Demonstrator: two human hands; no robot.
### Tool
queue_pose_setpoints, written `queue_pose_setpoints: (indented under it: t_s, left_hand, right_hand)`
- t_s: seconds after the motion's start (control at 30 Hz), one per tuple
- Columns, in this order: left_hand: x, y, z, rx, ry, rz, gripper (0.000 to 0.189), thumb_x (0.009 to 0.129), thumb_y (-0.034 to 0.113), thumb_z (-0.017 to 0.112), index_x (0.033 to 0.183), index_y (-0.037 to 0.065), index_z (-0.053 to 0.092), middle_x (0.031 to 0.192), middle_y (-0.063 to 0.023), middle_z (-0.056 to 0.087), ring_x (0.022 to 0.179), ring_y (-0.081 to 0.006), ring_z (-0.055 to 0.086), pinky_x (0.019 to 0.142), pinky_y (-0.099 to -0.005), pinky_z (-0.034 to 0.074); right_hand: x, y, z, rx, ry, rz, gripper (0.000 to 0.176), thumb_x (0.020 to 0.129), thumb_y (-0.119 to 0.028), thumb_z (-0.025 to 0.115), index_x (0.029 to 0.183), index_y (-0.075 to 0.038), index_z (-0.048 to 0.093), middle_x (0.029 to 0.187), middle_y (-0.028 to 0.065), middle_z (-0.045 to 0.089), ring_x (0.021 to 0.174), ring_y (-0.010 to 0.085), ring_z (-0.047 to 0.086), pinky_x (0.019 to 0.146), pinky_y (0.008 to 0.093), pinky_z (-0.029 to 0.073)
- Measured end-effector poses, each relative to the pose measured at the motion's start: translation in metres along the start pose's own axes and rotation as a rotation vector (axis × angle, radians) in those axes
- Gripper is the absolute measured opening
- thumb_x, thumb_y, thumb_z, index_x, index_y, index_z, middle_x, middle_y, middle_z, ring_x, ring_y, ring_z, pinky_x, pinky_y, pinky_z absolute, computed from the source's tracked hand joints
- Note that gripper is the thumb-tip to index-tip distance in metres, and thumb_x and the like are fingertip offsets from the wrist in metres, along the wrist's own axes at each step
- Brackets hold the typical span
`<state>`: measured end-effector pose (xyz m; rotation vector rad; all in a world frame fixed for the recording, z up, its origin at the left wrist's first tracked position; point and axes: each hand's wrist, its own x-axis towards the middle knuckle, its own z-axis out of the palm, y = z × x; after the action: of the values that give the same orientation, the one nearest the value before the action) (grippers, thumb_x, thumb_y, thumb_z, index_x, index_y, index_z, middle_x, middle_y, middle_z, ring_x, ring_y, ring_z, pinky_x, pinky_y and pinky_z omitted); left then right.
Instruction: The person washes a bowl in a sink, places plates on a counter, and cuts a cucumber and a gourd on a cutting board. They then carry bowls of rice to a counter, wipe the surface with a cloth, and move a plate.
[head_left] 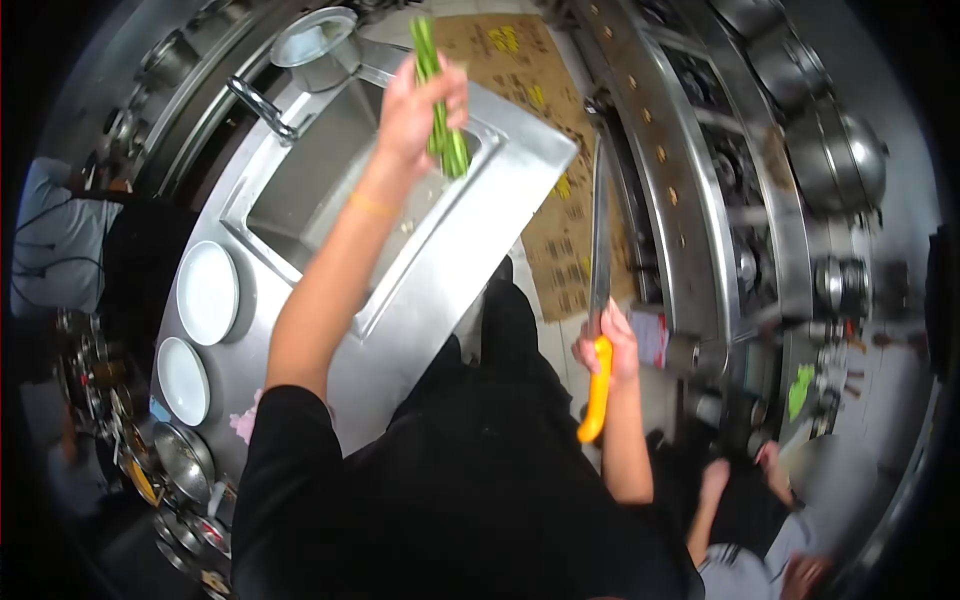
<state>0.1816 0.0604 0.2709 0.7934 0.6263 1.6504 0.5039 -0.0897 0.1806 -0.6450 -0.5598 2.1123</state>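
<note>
Stalks (452, 155), green and bundled, are clenched in the left grip (420, 112) over the sink (290, 205) in a busy kitchen, toward 12 o'clock with noon at the top of the view. The fingers wrap the bundle partway along, leaving both ends jutting out. A yellow band (370, 205) circles the left wrist.

At 4 o'clock, the right grip (617, 345) is closed on a knife (600, 230), its orange handle pointing toward 6 o'clock and its long blade toward 12. The blade is well apart from the stalks.

The sink is set into a metal table (400, 365), with a faucet (265, 110) and a metal pot (318, 65) between 10 and 11 o'clock. Two white plates (208, 292) lie on the table around 9 o'clock, near its edge, with a metal bowl (183, 463) at 8.

Printed cardboard (575, 270) covers part of the floor at 1 o'clock, between the table and a stove (670, 150) at 2. Large metal cookware (835, 155) stands beyond the stove. A co-worker (745, 520) is pictured between 4 and 5 o'clock, bare forearms visible; another person (60, 240) is at 9, partly in shadow.
</note>
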Motion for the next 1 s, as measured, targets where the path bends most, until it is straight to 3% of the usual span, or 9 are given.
queue_pose_setpoints:
  t_s: [0.1,0.27,0.33,0.4,0.5,0.6,0.7,0.83,1.0]
  left_hand:
    - [0.124,0.029,-0.037,0.173,0.022,0.254,0.020,0.082,0.007,0.061,0.094,0.006,0.045,0.074,-0.0041,0.051,0.058,-0.0122,0.048,0.049,-0.0247,0.042]
    - [0.280,0.054,-0.097,0.691,0.620,0.425,0.014,0.085,0.010,0.055,0.076,0.006,0.045,0.071,-0.0074,0.049,0.050,-0.0129,0.048,0.052,-0.0270,0.048]
    - [0.321,0.026,-0.171,1.168,0.588,0.391,0.057,0.073,0.025,0.075,0.117,0.005,0.044,0.099,-0.0158,0.058,0.088,-0.0262,0.058,0.075,-0.0441,0.050]
    - [0.329,-0.013,-0.201,1.454,0.786,0.059,0.098,0.068,0.050,0.074,0.141,0.008,0.024,0.140,-0.0209,0.032,0.129,-0.0360,0.033,0.104,-0.0544,0.027]
    - [0.322,-0.037,-0.222,1.460,0.742,-0.232,0.108,0.071,0.064,0.062,0.147,0.012,0.006,0.152,-0.0152,-0.002,0.140,-0.0345,0.000,0.110,-0.0532,0.011]
    - [0.248,-0.043,-0.169,1.190,0.564,0.048,0.086,0.081,0.056,0.056,0.143,0.005,0.025,0.149,-0.0196,0.018,0.140,-0.0285,0.015,0.111,-0.0439,0.017]
    - [0.129,-0.048,-0.104,1.132,0.408,0.307,0.027,0.081,0.018,0.063,0.103,0.003,0.064,0.106,-0.0100,0.064,0.103,-0.0200,0.058,0.089,-0.0325,0.046]
    - [-0.056,-0.026,-0.061,0.925,0.496,0.032,0.019,0.081,-0.001,0.054,0.098,-0.003,0.061,0.089,-0.0099,0.065,0.075,-0.0152,0.065,0.071,-0.0287,0.051]
    - [-0.309,0.008,-0.069,0.921,1.097,0.179,0.017,0.084,-0.003,0.054,0.101,-0.004,0.058,0.087,-0.0088,0.062,0.070,-0.0128,0.062,0.065,-0.0251,0.050]
  right_hand:
    - [0.046,-0.027,-0.021,-0.036,-0.001,0.097,0.024,0.092,-0.019,0.051,0.114,-0.010,0.044,0.066,0.0022,0.046,0.038,0.0204,0.048,0.035,0.0271,0.037]
    - [0.153,-0.098,-0.020,-0.089,-0.006,0.292,0.028,0.090,-0.015,0.054,0.115,-0.007,0.045,0.068,0.0033,0.046,0.043,0.0225,0.053,0.036,0.0275,0.041]
    - [0.195,-0.124,-0.018,-0.182,-0.081,0.357,0.029,0.090,-0.015,0.053,0.116,-0.005,0.044,0.069,0.0040,0.047,0.045,0.0230,0.055,0.036,0.0281,0.042]
    - [0.231,-0.147,-0.018,-0.216,-0.085,0.399,0.029,0.089,-0.014,0.054,0.115,-0.004,0.044,0.072,0.0048,0.049,0.046,0.0229,0.057,0.035,0.0276,0.042]
    - [0.266,-0.172,-0.019,-0.341,-0.067,0.363,0.027,0.089,-0.011,0.054,0.113,-0.003,0.045,0.078,0.0059,0.053,0.046,0.0226,0.059,0.035,0.0259,0.044]
    - [0.293,-0.184,-0.014,-0.472,-0.117,0.323,0.028,0.089,-0.011,0.054,0.114,-0.003,0.044,0.075,0.0073,0.054,0.043,0.0192,0.056,0.037,0.0249,0.044]
    - [0.311,-0.175,0.003,-0.786,-0.291,0.356,0.038,0.088,-0.009,0.057,0.121,-0.002,0.040,0.077,0.0085,0.056,0.049,0.0145,0.055,0.039,0.0220,0.042]
    - [0.317,-0.130,0.034,-1.142,-0.717,0.545,0.050,0.086,-0.008,0.060,0.128,0.002,0.035,0.081,0.0093,0.058,0.056,0.0108,0.055,0.042,0.0206,0.041]
    - [0.253,-0.019,0.083,-1.473,-1.216,0.626,0.039,0.086,-0.001,0.056,0.122,0.003,0.041,0.070,0.0073,0.060,0.053,0.0087,0.053,0.043,0.0220,0.041]
